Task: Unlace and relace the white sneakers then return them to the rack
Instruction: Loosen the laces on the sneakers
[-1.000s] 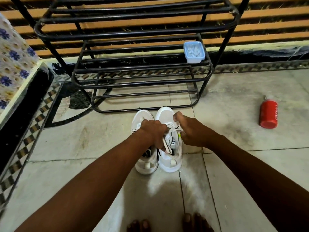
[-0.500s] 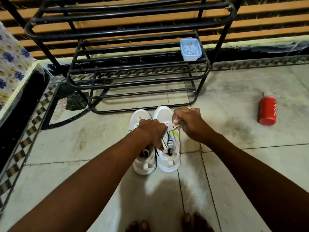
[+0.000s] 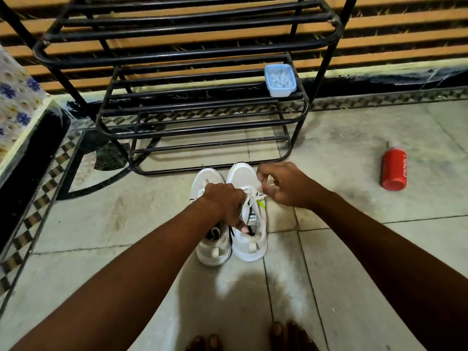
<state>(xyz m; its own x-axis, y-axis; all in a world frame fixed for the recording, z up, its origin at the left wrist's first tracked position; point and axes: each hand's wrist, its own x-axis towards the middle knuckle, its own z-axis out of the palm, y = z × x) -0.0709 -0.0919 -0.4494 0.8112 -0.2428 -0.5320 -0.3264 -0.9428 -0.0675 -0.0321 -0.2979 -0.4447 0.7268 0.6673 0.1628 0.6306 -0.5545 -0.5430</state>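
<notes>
Floor (image 3: pixel 354 249) of pale tiles runs wide and bare right of the shoes out to a red bottle (image 3: pixel 394 168) lying on its side. The black rack (image 3: pixel 202 107) stands at the wall, its lowest front bar just beyond the toes of two white sneakers (image 3: pixel 243 176) set side by side, touching. A small blue tub (image 3: pixel 280 79) sits at a shelf's right end. The left hand (image 3: pixel 224 201) grips the right shoe's tongue; the right hand (image 3: pixel 286 184) pinches a white lace (image 3: pixel 262 196)
</notes>
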